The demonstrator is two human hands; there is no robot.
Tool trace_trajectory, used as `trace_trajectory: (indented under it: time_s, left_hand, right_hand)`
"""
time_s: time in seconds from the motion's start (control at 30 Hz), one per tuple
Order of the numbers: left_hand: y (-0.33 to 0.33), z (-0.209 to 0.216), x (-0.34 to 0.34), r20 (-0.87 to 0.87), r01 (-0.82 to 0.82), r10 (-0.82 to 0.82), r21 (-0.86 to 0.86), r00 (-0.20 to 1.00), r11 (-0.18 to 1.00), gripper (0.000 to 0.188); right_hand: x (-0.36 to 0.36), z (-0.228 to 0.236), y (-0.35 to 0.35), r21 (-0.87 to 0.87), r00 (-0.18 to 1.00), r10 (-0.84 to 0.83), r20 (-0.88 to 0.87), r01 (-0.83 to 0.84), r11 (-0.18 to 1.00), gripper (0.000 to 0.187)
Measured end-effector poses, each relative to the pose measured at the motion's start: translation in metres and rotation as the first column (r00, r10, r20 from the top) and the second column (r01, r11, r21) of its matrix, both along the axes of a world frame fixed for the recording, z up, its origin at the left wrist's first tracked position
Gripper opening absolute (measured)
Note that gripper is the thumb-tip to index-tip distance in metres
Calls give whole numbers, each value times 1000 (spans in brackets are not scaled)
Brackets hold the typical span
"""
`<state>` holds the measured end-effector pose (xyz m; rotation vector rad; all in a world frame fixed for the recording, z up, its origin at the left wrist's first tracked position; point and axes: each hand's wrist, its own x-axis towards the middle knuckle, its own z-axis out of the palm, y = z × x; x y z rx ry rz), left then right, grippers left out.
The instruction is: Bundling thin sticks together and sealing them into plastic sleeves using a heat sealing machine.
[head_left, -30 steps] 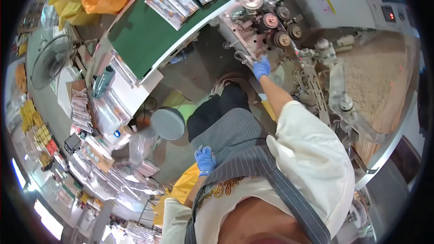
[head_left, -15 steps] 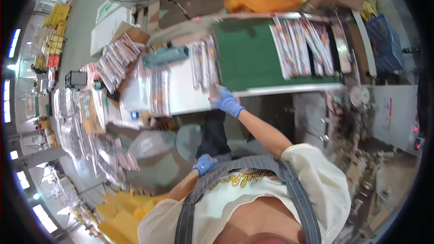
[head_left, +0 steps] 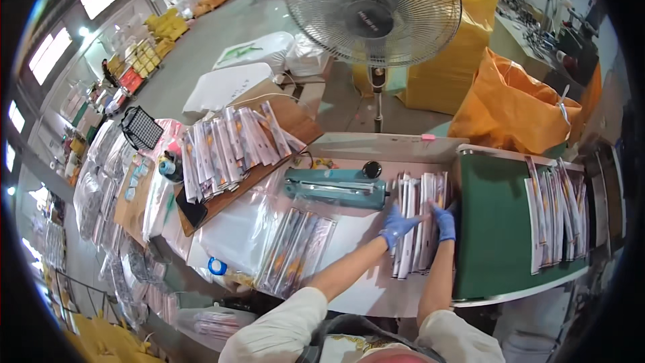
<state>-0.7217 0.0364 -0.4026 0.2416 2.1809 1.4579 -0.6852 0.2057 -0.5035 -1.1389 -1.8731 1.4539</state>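
Both gloved hands are at a row of slim, flat clear-wrapped packets (head_left: 411,255) on the white tabletop, beside the green mat. My left hand (head_left: 401,225), in a blue glove, grips the left side, its thumb stretched across the top. My right hand (head_left: 443,222), gloved the same way, presses on the right edge with its fingers partly hidden by the packets. A teal bar-shaped heat sealer (head_left: 332,188) lies just left and behind. Another group of wrapped packets (head_left: 295,252) rests to the left over clear plastic bags (head_left: 235,242).
More packets (head_left: 554,215) lie on the green mat (head_left: 494,228) at right. A tilted brown board (head_left: 295,128) bears a heap of packets (head_left: 228,148). Behind the table stand a fan (head_left: 373,17) and an orange sack (head_left: 510,107). A blue tape roll (head_left: 216,266) sits front left.
My left hand has come up from beside my waist to the packets. My right hand has moved from the row's near end to its right side. The view has tilted up.
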Motion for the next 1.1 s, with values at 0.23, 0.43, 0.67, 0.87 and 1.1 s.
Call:
trace_trajectory:
  time_s: [0.23, 0.43, 0.67, 0.87, 1.1]
  left_hand:
    - [-109, -51, -31, 30, -34, 21, 519, 999, 854, 104]
    - [-275, 3, 179, -51, 217, -216, 421, 975, 881, 61]
    - [-303, 63, 169, -128, 259, -243, 714, 962, 651, 112]
    - [-280, 167, 78, -777, 712, -451, -5, 440, 702, 135]
    - [-252, 100, 72, -163, 409, -467, 769, 869, 491, 126]
  right_hand:
    - [10, 88, -144, -565, 864, 389, -319, -503, 654, 33]
    - [248, 105, -275, -785, 919, 185, -348, -394, 478, 51]
    - [216, 201, -330, -141, 641, 366, -674, -599, 788, 84]
    - [157, 246, -273, 546, 440, 850, -290, -654, 524, 87]
    - [128, 258, -279, 379, 298, 709, -639, -680, 628, 106]
